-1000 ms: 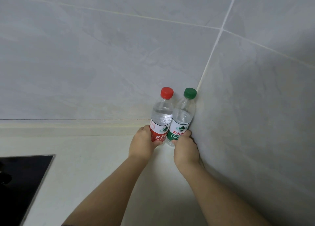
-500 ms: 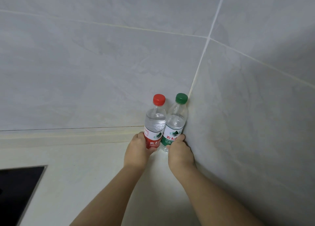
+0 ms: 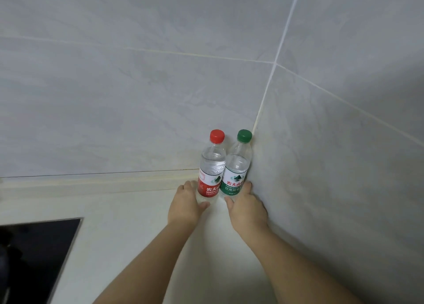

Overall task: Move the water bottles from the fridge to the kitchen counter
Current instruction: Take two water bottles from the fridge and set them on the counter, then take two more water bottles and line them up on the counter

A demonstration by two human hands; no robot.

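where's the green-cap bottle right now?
Head view, right of centre: the clear plastic green-capped water bottle stands upright on the pale counter in the wall corner, right of the red-capped bottle, right hand gripping it.

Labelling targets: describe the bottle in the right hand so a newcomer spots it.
Go to the counter corner where two grey tiled walls meet. Of the two upright bottles there, it is the bottle nearest the side wall. Green cap and label; the neighbour has red.

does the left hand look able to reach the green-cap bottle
Probably not: the left hand grips the red-cap bottle, which stands between it and the green-cap bottle, and the right hand holds that one.
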